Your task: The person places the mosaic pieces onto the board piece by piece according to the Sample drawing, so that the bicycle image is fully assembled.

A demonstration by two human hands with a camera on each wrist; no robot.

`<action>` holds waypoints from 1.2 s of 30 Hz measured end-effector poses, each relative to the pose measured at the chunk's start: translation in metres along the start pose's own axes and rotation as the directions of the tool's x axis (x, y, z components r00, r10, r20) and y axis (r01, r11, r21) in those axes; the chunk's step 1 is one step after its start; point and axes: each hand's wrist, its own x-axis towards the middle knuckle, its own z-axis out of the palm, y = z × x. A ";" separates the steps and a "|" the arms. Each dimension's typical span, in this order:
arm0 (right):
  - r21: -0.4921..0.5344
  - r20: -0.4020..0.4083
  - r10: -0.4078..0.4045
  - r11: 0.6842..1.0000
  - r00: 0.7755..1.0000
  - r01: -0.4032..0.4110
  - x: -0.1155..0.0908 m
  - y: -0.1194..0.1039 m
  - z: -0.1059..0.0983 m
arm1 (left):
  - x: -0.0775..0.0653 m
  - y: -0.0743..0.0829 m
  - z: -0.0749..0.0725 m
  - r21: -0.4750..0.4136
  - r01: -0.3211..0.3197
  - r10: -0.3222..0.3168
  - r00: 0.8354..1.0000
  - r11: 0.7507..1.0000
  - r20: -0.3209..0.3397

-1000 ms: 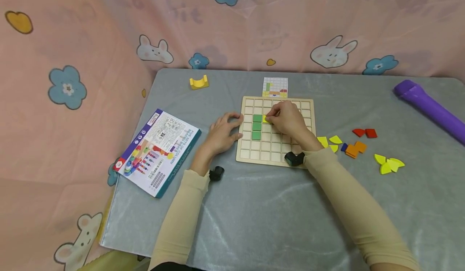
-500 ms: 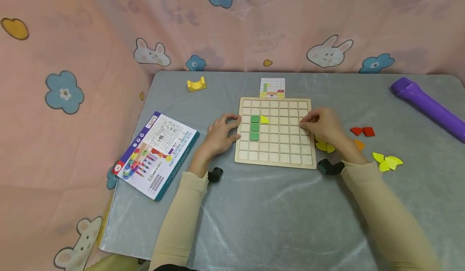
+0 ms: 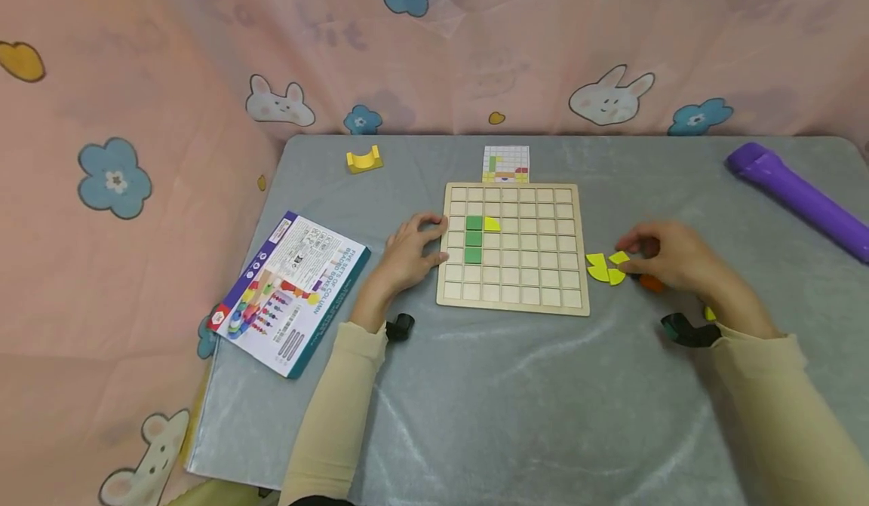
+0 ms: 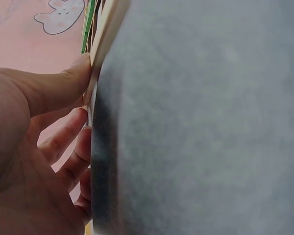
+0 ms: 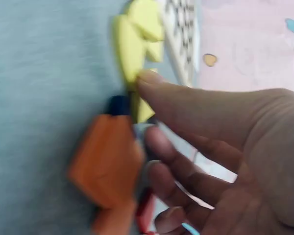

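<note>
A square wooden grid board point(image 3: 513, 309) lies mid-table. Three green square tiles point(image 3: 474, 239) sit in one of its columns, with a yellow quarter-round tile point(image 3: 492, 224) beside the top one. At the board's left edge rests my left hand point(image 3: 409, 253), thumb and index finger spread along the rim; the left wrist view shows the thumb point(image 4: 71, 81) against the wood. My right hand point(image 3: 679, 257) reaches over several loose yellow tiles point(image 3: 597, 271). Its thumb point(image 5: 186, 105) and index finger are apart around one yellow tile point(image 5: 144, 111); a firm pinch is not visible.
Orange tiles point(image 5: 110, 161) and a dark blue tile point(image 5: 119, 105) lie beneath the right hand. A pattern card point(image 3: 505, 164) touches the board's far edge. Also here are a box point(image 3: 292, 295), a yellow arch block point(image 3: 364, 160) and a purple stick-shaped object point(image 3: 794, 200).
My right hand has left the yellow tile on the board and moved right to the loose yellow tiles. The left hand stays at the board's edge.
</note>
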 end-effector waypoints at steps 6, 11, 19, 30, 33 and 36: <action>0.009 -0.013 0.016 1.000 1.000 -0.016 -0.003 0.000 0.005 | 0.000 -0.001 0.000 -0.003 0.009 -0.009 1.000 1.000 -0.006; 0.027 -0.081 0.013 1.000 0.997 -0.010 -0.001 -0.007 0.007 | 0.001 -0.001 -0.001 -0.001 0.017 -0.017 1.000 1.000 -0.010; 0.105 -0.272 -0.107 0.985 0.956 0.140 0.007 -0.041 0.020 | 0.002 0.001 0.000 0.017 0.024 -0.024 1.000 1.000 -0.011; 0.234 -0.226 -0.168 0.947 0.959 0.221 0.034 -0.110 0.060 | 0.001 0.002 0.000 0.009 0.035 -0.035 0.999 0.999 -0.015; 0.242 -0.185 -0.185 0.943 0.965 0.227 0.041 -0.126 0.073 | 0.001 0.002 -0.001 0.007 0.038 -0.038 0.999 0.999 -0.017; 0.257 -0.151 -0.209 0.935 0.966 0.243 0.045 -0.141 0.084 | 0.001 0.002 -0.001 0.003 0.038 -0.038 0.999 0.999 -0.019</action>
